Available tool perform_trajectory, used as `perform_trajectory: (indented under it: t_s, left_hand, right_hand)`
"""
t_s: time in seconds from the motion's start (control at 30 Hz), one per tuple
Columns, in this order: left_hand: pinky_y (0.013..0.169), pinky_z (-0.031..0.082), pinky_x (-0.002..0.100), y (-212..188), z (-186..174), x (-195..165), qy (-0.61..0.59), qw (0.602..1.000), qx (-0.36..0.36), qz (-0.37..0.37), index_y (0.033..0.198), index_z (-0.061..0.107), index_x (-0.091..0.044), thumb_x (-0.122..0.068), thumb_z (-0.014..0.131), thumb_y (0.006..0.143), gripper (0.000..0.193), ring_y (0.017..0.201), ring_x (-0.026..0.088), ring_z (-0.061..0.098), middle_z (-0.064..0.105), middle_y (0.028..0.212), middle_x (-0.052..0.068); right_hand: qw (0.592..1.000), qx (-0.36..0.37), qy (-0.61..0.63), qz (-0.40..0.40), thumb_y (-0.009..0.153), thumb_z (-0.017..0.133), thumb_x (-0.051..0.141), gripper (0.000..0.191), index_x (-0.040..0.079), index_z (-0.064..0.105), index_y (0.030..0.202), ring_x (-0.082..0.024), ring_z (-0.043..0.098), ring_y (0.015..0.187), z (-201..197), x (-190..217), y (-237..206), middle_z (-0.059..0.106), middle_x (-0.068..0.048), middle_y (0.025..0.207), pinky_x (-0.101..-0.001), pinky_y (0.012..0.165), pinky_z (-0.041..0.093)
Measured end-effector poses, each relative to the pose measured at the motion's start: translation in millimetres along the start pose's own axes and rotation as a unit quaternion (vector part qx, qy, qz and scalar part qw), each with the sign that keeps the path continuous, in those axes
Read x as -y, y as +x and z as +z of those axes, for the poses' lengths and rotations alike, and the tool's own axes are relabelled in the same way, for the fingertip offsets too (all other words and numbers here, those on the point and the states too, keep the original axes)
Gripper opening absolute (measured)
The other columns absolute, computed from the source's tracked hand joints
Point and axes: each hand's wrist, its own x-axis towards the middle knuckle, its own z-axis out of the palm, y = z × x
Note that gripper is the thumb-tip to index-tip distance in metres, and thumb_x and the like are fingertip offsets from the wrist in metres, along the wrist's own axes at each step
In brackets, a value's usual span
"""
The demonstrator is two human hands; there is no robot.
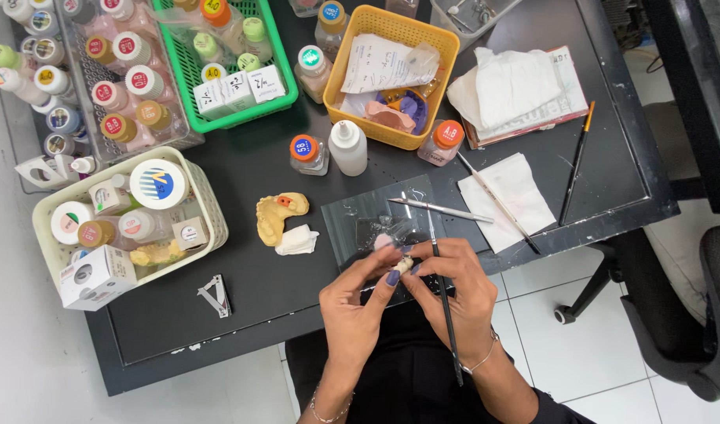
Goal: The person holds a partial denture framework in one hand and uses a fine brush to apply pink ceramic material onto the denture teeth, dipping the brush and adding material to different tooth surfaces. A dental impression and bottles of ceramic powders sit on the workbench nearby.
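Two hands meet over the near edge of the dark surface, both closed on their work. Left hand pinches a small pale tooth-like piece between thumb and fingertips, held just above the edge of a clear mixing slab. Right hand is clamped pen-fashion on a thin dark brush, its tip lying up near the piece (whether the bristles touch it, I cannot tell from here).

A small pinkish dab sits on the slab just beyond the fingers. A metal instrument lies across the slab's far edge. To the left on the surface, a yellow dental cast and a wad of white tissue touching it. Capped bottles stand further back, beside a yellow basket.

Judgement on doing this well: keep the heels of both hands braced together so the brush tip moves finely; load little from the dab; turn the piece with the left fingertips rather than swinging the brush; keep the pinch off the face being worked
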Motion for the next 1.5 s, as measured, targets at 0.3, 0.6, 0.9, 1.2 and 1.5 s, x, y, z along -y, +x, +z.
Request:
perform_trajectory:
  t_s: [0.3,0.6,0.9,1.2,1.5]
  left_hand:
    - [0.083,0.058,0.024,-15,11,13,-0.024,0.998,-0.064,-0.008,0.121,0.074,0.006,-0.003,0.070,0.096,0.026,0.095,0.014,0.072,0.078,0.108,0.014]
    - [0.081,0.061,0.027,-16,7,5,0.021,0.992,-0.125,-0.027,0.119,0.072,0.006,-0.007,0.061,0.100,0.025,0.089,0.018,0.076,0.078,0.103,0.015]
    - [0.078,0.065,0.030,-12,22,-4,0.066,0.991,-0.107,0.044,0.116,0.069,0.010,-0.005,0.056,0.103,0.024,0.088,0.022,0.079,0.074,0.100,0.015]
    - [0.077,0.065,0.031,-13,12,24,0.116,0.976,-0.129,0.130,0.110,0.072,0.008,-0.003,0.063,0.100,0.017,0.082,0.023,0.077,0.073,0.098,0.018]
    - [0.069,0.065,0.030,-21,-20,51,0.178,0.959,-0.111,0.189,0.110,0.071,0.004,-0.001,0.065,0.097,0.015,0.079,0.023,0.078,0.074,0.100,0.020]
  right_hand:
    - [0.999,-0.001,-0.030,-0.012,0.074,0.085,-0.006,0.034,0.005,0.063,0.096,-0.026,0.069,0.097,0,7,-7,0.073,-0.010,0.107,-0.0325,0.078,0.059]
    - [1.000,-0.003,0.011,0.014,0.084,0.075,-0.008,0.029,0.005,0.064,0.107,-0.029,0.072,0.105,-7,15,-12,0.074,-0.012,0.116,-0.0344,0.085,0.060]
    - [0.997,-0.056,-0.031,0.034,0.098,0.061,-0.006,0.030,0.003,0.065,0.126,-0.030,0.071,0.107,-26,-1,0,0.073,-0.013,0.119,-0.0356,0.090,0.058]
    - [0.996,-0.062,-0.009,0.062,0.096,0.060,-0.002,0.031,0.002,0.066,0.126,-0.027,0.071,0.096,-28,-16,-6,0.071,-0.015,0.111,-0.0352,0.084,0.058]
    - [0.987,-0.144,-0.049,0.047,0.089,0.067,-0.013,0.027,0.003,0.068,0.111,-0.023,0.071,0.087,-27,-40,-9,0.072,-0.013,0.106,-0.0300,0.074,0.058]
